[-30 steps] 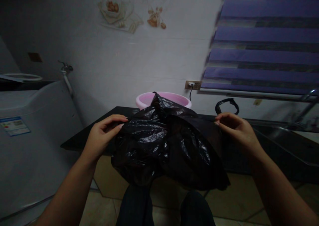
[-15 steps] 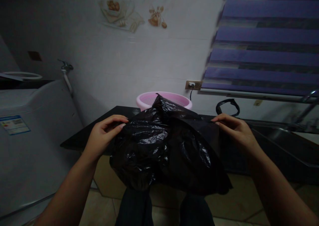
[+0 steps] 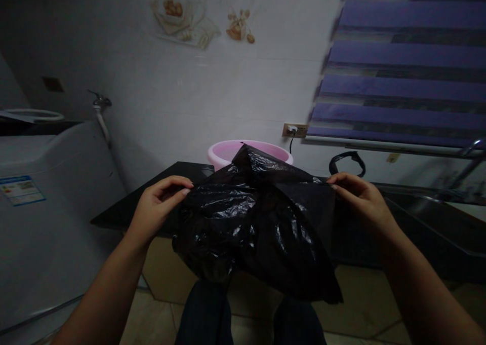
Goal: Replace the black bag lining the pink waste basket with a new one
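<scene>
A crumpled black plastic bag [image 3: 258,228] hangs in front of me, stretched between both hands over the edge of a dark countertop [image 3: 125,208]. My left hand [image 3: 157,208] pinches the bag's left upper edge with thumb and fingers closed. On the other side, my right hand [image 3: 360,200] is closed on the bag's right upper edge. The bag's lower part droops above my knees.
A pink basin [image 3: 250,152] stands on the counter behind the bag. A black loop-shaped object [image 3: 347,161] lies at the back right, near a wall socket [image 3: 294,130]. A white washing machine [image 3: 45,208] fills the left. A sink [image 3: 436,213] and a purple blind [image 3: 406,66] are on the right.
The bag has been drawn slightly up and tauter between my hands; its lower edge sits a little higher. Both hands keep their grip in nearly the same places.
</scene>
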Action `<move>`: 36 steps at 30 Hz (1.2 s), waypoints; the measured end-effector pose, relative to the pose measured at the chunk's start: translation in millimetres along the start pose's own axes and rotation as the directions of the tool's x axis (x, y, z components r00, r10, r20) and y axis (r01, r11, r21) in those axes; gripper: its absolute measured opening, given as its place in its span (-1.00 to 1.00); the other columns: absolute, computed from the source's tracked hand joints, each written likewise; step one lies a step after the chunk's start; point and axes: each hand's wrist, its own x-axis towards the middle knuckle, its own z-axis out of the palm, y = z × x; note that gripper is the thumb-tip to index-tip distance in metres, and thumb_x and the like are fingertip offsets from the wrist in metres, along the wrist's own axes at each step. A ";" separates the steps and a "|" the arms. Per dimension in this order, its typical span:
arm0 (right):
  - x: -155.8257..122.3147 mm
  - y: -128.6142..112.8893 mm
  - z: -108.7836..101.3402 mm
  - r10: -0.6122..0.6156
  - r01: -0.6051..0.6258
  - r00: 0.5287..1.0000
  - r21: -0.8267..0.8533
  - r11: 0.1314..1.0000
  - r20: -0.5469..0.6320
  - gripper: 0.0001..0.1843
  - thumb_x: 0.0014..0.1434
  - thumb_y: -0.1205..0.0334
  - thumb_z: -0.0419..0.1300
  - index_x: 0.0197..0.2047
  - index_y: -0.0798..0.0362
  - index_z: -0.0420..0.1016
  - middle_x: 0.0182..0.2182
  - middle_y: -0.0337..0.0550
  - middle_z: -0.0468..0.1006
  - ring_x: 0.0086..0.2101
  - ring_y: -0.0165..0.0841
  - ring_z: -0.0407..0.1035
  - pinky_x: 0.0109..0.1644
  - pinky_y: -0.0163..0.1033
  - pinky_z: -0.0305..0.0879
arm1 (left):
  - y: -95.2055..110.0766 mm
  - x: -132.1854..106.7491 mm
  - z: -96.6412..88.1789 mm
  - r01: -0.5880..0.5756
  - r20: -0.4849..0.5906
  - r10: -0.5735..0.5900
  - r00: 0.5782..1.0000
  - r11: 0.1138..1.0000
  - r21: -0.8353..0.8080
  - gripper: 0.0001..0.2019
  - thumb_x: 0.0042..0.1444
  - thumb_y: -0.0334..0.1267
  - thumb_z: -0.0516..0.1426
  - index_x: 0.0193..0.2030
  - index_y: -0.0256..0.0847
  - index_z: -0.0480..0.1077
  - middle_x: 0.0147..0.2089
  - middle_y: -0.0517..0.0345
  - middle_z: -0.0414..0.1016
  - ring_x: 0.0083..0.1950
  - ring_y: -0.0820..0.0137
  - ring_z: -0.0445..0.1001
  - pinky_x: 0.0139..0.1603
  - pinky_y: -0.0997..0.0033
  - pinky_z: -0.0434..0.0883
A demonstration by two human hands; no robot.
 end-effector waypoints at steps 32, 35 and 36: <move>-0.8 -3.6 2.3 -0.029 0.041 0.993 -0.096 0.995 0.117 -0.46 -0.12 -0.22 0.32 -0.27 0.08 0.55 -0.34 -0.10 0.49 -0.32 -0.39 0.37 -0.27 -0.33 0.29 | 4.2 -1.2 0.9 -0.027 0.046 0.026 0.999 0.999 0.019 -0.86 -0.08 -0.15 0.23 -0.44 -0.16 0.50 -0.31 0.07 0.54 -0.19 0.24 0.50 -0.11 0.28 0.43; -0.5 -5.9 2.1 -0.039 0.054 0.990 -0.109 0.993 0.135 -0.46 -0.13 -0.26 0.32 -0.39 0.11 0.53 -0.38 -0.09 0.48 -0.33 -0.38 0.36 -0.27 -0.33 0.28 | 5.2 -1.0 1.1 -0.033 0.045 0.033 0.998 0.999 0.003 -0.87 -0.09 -0.17 0.23 -0.44 -0.16 0.49 -0.31 0.08 0.54 -0.19 0.25 0.49 -0.11 0.29 0.43; -0.4 -7.1 2.4 -0.034 0.047 0.990 -0.097 0.994 0.134 -0.46 -0.15 -0.26 0.32 -0.41 0.11 0.51 -0.41 -0.11 0.47 -0.36 -0.40 0.35 -0.30 -0.34 0.26 | 5.5 -1.0 1.3 -0.035 0.043 0.036 0.998 0.999 -0.004 -0.88 -0.09 -0.18 0.23 -0.45 -0.16 0.49 -0.32 0.08 0.53 -0.19 0.26 0.49 -0.12 0.29 0.43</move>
